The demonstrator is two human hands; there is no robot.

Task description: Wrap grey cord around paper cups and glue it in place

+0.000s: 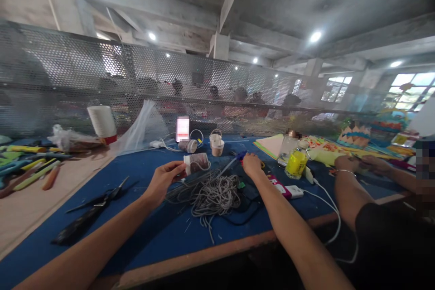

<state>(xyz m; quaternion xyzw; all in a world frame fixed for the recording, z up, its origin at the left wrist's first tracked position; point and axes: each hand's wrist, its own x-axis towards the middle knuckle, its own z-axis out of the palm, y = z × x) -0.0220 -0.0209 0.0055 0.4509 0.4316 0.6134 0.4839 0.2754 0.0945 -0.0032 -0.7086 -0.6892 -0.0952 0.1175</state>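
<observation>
My left hand (163,180) pinches the rim of a small paper cup (197,163) with a cord on it, held on its side above the blue table. My right hand (252,165) is closed over the table beside a blue item (242,155); a bit of yellow shows at its edge, and what the fingers hold is hidden. Between my arms lies a tangled heap of grey cord (217,195). Beyond it, a small cup with a looped handle (216,144) stands upright, and another small cup (188,146) lies nearby.
Black-handled scissors (91,210) lie at left, near a stack of white cups (102,122) and several tools. A lit phone (182,128) leans at the back. At right are a yellow bottle (296,163), a power strip (280,186) with a white cable, and a co-worker's arms (350,181).
</observation>
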